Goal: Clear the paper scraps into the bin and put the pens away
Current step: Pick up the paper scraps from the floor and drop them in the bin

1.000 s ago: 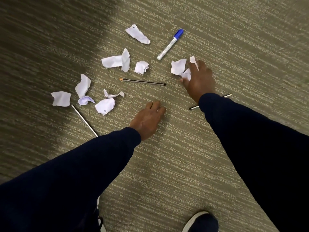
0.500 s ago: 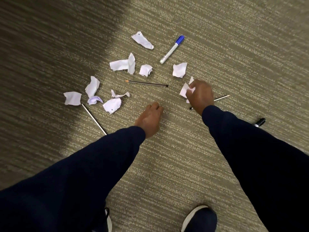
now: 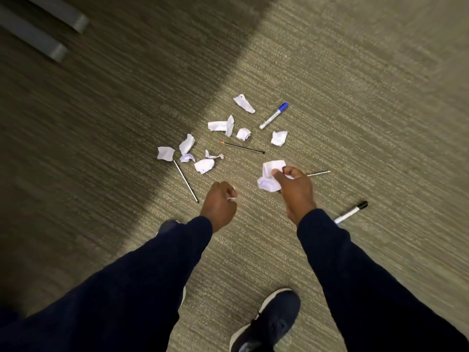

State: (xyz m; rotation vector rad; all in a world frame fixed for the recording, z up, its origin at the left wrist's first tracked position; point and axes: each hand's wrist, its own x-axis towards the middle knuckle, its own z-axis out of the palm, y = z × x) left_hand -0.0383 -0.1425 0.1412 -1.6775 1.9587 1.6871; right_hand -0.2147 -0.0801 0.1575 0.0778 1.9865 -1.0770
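My right hand (image 3: 295, 185) is shut on crumpled white paper scraps (image 3: 270, 175), lifted above the carpet. My left hand (image 3: 220, 204) is curled into a fist; a thin pale sliver shows at its fingers, too small to tell what it is. Several white paper scraps (image 3: 219, 125) lie scattered on the carpet beyond both hands. A blue-capped marker (image 3: 274, 115) lies at the far right of them. A thin black pen (image 3: 242, 147) lies in the middle, a second one (image 3: 186, 180) lies left of my left hand, and a pale pen (image 3: 318, 173) shows beyond my right hand. A black-capped marker (image 3: 351, 212) lies right of my right wrist.
The floor is olive striped carpet, shadowed on the left. Two grey furniture legs (image 3: 57, 50) reach in at the top left. My dark shoe (image 3: 270, 322) stands at the bottom centre. No bin is in view.
My right hand has gathered scraps off the carpet and lifted them. My left hand has left the floor and curled shut. The camera has risen, so everything looks farther away.
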